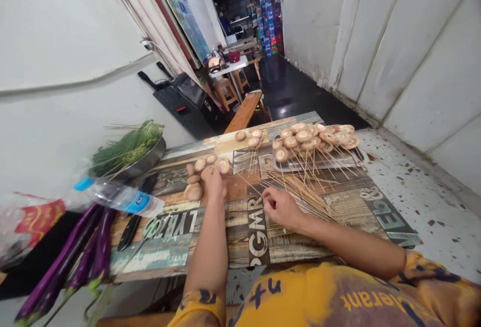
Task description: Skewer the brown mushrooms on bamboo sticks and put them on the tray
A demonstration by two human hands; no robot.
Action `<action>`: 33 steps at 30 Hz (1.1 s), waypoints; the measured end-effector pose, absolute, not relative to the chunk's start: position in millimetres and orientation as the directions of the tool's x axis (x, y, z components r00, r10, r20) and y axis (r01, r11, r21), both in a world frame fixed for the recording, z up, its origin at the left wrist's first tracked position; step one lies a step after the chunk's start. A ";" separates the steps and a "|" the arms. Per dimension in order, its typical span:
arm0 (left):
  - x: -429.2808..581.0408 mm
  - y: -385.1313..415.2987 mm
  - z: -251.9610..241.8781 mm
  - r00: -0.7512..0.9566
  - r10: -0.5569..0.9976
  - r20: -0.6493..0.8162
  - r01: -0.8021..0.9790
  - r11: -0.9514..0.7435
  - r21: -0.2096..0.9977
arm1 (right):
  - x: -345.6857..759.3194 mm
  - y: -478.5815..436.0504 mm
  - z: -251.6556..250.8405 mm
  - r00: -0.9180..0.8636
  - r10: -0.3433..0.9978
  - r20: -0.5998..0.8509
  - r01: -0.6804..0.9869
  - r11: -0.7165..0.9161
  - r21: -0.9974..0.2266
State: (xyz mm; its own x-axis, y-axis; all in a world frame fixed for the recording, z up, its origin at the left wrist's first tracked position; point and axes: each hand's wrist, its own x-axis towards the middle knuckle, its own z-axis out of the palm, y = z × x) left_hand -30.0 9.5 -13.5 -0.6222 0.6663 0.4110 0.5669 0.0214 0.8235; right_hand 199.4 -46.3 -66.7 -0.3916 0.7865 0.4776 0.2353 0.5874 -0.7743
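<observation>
My left hand [213,180] rests on the table among loose mushroom pieces [195,186], its fingers closed round one mushroom [224,166]. My right hand [280,207] lies a little to the right, fingers pinched on a thin bamboo skewer [251,184] that points toward the left hand. A loose bundle of bare skewers [300,189] lies just past the right hand. Farther back, a metal tray [330,160] holds several mushrooms on skewers [311,139]. A few more skewered mushrooms [253,140] lie beside it.
Long purple eggplants [75,257] hang over the table's left edge. A plastic water bottle [120,197] lies on its side above a black-handled knife [133,219]. A metal bowl of green stalks [131,154] stands at the back left. Wall on the left, terrazzo floor on the right.
</observation>
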 end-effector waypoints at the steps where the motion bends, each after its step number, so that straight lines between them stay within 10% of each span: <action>1: -25.8 10.5 -13.8 -0.602 0.736 0.310 0.398 -0.060 0.916 | 199.9 -45.8 -66.7 -0.400 0.794 0.459 0.257 0.577 -0.775; 5: -10.9 9.7 -11.3 -0.399 0.917 -0.006 -0.360 -0.151 0.921 | 201.7 -44.4 -66.6 -0.437 0.798 0.415 0.343 0.574 -0.744; 8: -7.2 7.7 -8.9 -0.314 0.939 -0.137 -0.552 -0.063 0.832 | 202.6 -45.3 -66.9 -0.448 0.795 0.408 0.384 0.583 -0.716; 33: -11.5 12.2 -6.6 -0.407 0.883 -0.235 -0.657 -0.104 0.747 | 203.9 -48.6 -65.2 -0.452 0.798 0.398 0.380 0.576 -0.724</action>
